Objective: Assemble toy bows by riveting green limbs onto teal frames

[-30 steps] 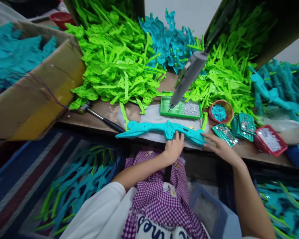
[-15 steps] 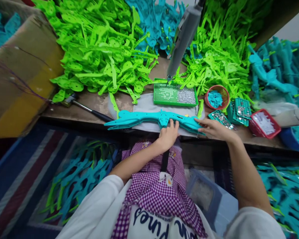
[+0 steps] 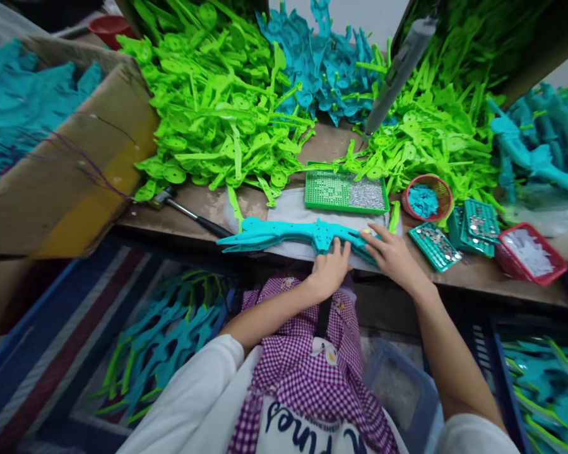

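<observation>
A long turquoise plastic part (image 3: 284, 231) with a wider middle lies across a pale cloth (image 3: 293, 205) at the bench's front edge. My left hand (image 3: 330, 271) grips its near side just right of the middle, fingers bent over it. Over the right end is my right hand (image 3: 394, 255), fingers stretched out and slightly apart, touching or just above the plastic; its thumb is hard to see. Right behind the part stands a green tray (image 3: 326, 194) with small silvery pieces in its right half. A grey power screwdriver (image 3: 402, 72) hangs beyond, tip down.
Lime-green parts (image 3: 218, 113) are heaped behind, with turquoise parts (image 3: 322, 69) among them. A hammer (image 3: 189, 213) lies left near a cardboard box (image 3: 99, 170). Right are a round red basket (image 3: 435, 186), green trays (image 3: 434, 246) of metal pieces and a red basket (image 3: 532, 252) of white pieces.
My right hand has shifted inward along the turquoise part and its fingers have spread. The left hand stays on the part. The view has swung left, and the hanging screwdriver appears farther right.
</observation>
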A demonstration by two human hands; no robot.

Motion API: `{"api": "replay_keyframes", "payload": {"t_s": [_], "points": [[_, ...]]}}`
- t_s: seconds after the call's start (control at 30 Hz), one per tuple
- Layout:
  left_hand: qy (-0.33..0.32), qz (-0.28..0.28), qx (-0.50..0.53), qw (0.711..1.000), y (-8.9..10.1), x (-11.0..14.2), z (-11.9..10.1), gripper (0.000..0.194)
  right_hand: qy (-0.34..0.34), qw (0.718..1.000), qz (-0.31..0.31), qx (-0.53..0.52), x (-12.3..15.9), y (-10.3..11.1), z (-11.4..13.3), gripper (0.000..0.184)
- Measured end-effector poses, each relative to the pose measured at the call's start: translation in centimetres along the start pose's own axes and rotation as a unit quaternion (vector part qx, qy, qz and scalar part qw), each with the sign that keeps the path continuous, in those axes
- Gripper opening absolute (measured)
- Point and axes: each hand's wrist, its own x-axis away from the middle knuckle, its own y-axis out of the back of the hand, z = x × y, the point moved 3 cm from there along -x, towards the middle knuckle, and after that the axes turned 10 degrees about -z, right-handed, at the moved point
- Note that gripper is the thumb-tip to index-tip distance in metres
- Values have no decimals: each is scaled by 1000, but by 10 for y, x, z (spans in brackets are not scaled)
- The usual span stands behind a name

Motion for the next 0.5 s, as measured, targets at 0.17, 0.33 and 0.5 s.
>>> {"api": "replay_keyframes", "payload": {"t_s": [0.17, 0.33, 0.5], "points": [[-6, 32, 47, 998, 11, 1, 4, 64, -25, 999, 27, -24, 0, -18, -8, 45], [-23, 46, 78, 996, 12, 4, 10, 66, -29, 998, 17, -44, 4, -18, -12, 44], [-63, 49, 82, 993, 10, 10, 18, 65, -32, 998, 1, -56, 5, -19, -10, 43]]}}
